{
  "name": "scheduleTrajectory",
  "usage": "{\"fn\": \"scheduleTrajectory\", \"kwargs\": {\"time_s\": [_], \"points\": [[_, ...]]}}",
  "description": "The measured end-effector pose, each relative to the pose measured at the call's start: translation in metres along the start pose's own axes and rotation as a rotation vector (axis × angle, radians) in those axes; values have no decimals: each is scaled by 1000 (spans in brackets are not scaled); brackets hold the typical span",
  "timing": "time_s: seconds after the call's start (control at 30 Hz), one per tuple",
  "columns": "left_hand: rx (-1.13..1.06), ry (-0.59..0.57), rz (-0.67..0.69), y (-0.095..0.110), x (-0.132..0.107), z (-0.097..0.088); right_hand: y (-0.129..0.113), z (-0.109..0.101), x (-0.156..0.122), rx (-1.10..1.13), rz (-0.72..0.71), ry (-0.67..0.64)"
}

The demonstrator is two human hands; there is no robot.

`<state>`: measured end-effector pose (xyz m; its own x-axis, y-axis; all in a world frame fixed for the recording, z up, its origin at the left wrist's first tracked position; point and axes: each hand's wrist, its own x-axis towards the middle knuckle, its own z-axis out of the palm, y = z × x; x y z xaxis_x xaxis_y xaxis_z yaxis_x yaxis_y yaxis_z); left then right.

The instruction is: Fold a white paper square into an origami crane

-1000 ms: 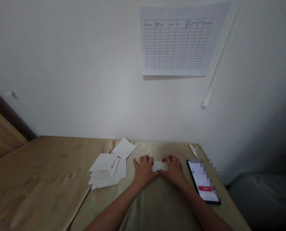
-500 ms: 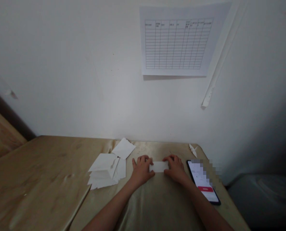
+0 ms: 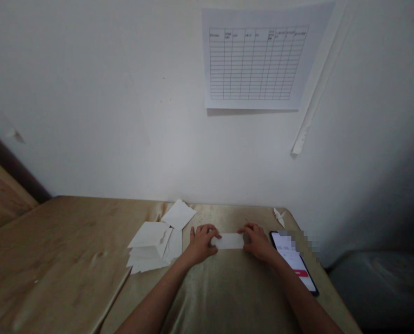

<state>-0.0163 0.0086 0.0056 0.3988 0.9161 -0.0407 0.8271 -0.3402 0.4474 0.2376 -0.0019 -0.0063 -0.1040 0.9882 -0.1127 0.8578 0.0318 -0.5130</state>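
A small white rectangle of paper (image 3: 230,240), apparently folded, lies flat on the cloth-covered table between my two hands. My left hand (image 3: 203,244) holds its left end, the index finger at the far edge and the thumb at the near edge. At the opposite end my right hand (image 3: 257,242) has thumb and index finger on the paper in the same way. The other fingers of both hands are curled. To the left of my left hand lies a loose pile of white paper sheets (image 3: 149,235), with one more sheet (image 3: 179,214) behind it.
A phone (image 3: 295,264) with a lit screen lies right of my right hand. Behind it, near the table corner, sits a small folded paper bird (image 3: 279,216). The white wall (image 3: 123,116) rises behind the table (image 3: 71,250) and carries a printed grid sheet (image 3: 252,65).
My hands have moved slightly apart toward the ends of the paper, so more of its surface shows. The paper itself stays in place.
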Motion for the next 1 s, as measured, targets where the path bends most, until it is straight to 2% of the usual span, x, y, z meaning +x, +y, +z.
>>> {"fn": "scheduleTrajectory", "kwargs": {"time_s": [0.43, 0.6, 0.73, 1.0], "points": [[-59, 29, 34, -1, -3, -3, 9, 6, 6, 12, -23, 39], [-64, 33, 42, -4, -2, -3, 2, 3, 2, 17, -6, 62], [-40, 43, 54, -7, 1, -1, -5, 0, -6, 22, -45, 83], [-30, 65, 61, -13, 6, 1, -8, 4, -7, 41, -79, 177]]}}
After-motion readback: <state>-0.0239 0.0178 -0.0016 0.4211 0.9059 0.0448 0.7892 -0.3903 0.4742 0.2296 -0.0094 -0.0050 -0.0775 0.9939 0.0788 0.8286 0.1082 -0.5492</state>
